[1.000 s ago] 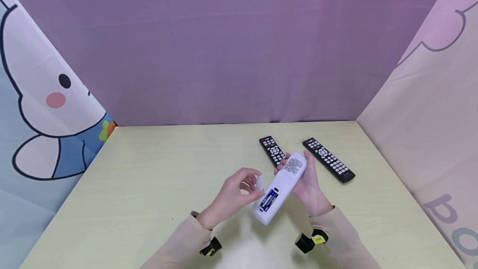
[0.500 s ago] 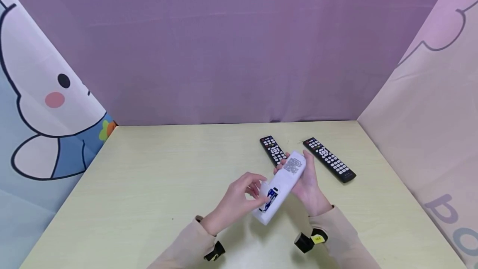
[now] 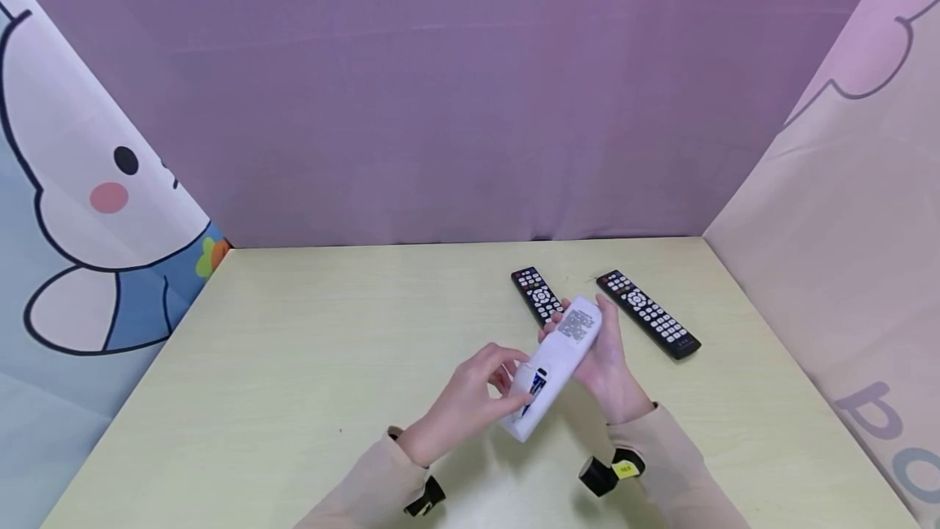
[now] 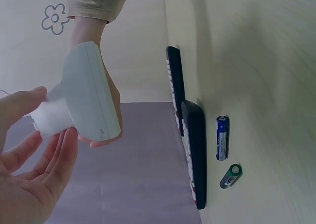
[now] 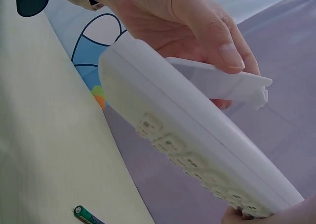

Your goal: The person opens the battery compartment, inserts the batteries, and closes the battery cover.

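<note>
My right hand (image 3: 613,374) grips a white remote control (image 3: 569,349) by its upper part, tilted with its back towards the head camera. Dark blue batteries (image 3: 538,383) show in its uncovered battery compartment. My left hand (image 3: 470,394) pinches a thin white battery cover (image 5: 212,80) between thumb and fingers. In the right wrist view the cover stands at an angle over the remote's back, its far end apart from the body. The left wrist view shows the cover (image 4: 52,116) meeting the remote's back; the exact contact is hidden.
Two black remote controls lie on the table, one (image 3: 534,292) partly behind the white remote, the other (image 3: 648,315) to the right. A blue battery (image 4: 222,137) and a green battery (image 4: 230,176) lie beside them. Purple cloth (image 3: 455,104) bounds the table's back.
My left hand has moved right and slightly down, bringing the battery cover from beside the white remote to over its compartment. The right hand and remote have stayed almost still.
</note>
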Available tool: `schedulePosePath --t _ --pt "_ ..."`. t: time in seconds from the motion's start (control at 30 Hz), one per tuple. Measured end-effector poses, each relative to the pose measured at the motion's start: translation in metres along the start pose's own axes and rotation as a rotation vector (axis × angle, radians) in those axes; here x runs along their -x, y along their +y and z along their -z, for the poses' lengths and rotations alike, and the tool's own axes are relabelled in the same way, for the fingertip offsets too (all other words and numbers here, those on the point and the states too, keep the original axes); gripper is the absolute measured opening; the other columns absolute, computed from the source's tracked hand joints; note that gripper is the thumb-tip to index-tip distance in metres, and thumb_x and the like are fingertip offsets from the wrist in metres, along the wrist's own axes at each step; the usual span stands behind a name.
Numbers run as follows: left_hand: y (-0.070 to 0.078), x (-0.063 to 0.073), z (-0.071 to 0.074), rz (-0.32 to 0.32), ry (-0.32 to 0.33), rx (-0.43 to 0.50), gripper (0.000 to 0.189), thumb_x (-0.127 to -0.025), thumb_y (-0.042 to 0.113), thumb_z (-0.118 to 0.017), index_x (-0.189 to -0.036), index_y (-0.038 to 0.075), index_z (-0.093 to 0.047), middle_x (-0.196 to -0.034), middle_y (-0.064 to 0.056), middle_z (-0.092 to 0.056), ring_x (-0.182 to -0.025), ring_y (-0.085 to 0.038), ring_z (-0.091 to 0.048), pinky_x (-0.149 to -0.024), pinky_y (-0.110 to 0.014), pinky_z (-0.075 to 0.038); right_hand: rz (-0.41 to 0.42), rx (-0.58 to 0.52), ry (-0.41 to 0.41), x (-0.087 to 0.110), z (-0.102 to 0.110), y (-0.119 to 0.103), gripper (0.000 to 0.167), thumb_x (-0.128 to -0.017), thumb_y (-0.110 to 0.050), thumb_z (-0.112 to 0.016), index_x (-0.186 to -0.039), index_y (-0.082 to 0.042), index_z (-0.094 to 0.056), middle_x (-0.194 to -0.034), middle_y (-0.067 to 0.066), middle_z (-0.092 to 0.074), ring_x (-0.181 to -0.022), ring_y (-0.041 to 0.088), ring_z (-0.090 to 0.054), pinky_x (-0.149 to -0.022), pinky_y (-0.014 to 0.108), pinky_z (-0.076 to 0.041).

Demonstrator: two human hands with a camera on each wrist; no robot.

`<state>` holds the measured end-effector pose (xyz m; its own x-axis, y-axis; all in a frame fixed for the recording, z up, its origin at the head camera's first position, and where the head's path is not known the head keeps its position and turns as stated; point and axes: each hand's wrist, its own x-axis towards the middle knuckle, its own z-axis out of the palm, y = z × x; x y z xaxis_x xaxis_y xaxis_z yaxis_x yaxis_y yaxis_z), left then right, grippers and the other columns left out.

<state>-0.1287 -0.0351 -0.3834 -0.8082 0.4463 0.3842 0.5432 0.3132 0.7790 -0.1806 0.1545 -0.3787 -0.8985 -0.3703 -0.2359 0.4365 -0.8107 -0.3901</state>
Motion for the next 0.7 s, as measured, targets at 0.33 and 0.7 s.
schedulePosePath --t 0.33,0.7 --pt "0.0019 -0.0019 -0.0003 0.002 -0.049 -0.098 0.038 -0.073 0.010 -0.071 -0.107 0.001 -0.058 -0.085 -0.003 -0.053 -0.069 -0.010 -0.052 -0.060 -0.014 -0.046 -0.009 0.012 0.011 0.0002 -0.0032 0.0008 0.046 -0.087 -0.056 -0.033 -0.099 -0.012 -0.041 -0.078 0.004 -0.048 -0.071 0.016 -0.047 -0.074 0.030 -0.041" --pt "0.0024 -0.0029 -0.0003 0.025 -0.101 -0.176 0.039 -0.076 0.016 -0.069 -0.111 0.002 -0.057 -0.088 -0.001 -0.053 -0.073 -0.009 -0.052 -0.060 -0.014 -0.045 -0.005 0.030 0.009 0.0014 -0.0050 0.0020 0.045 -0.088 -0.056 -0.032 -0.101 -0.013 -0.039 -0.079 0.003 -0.048 -0.071 0.016 -0.047 -0.073 0.030 -0.042"
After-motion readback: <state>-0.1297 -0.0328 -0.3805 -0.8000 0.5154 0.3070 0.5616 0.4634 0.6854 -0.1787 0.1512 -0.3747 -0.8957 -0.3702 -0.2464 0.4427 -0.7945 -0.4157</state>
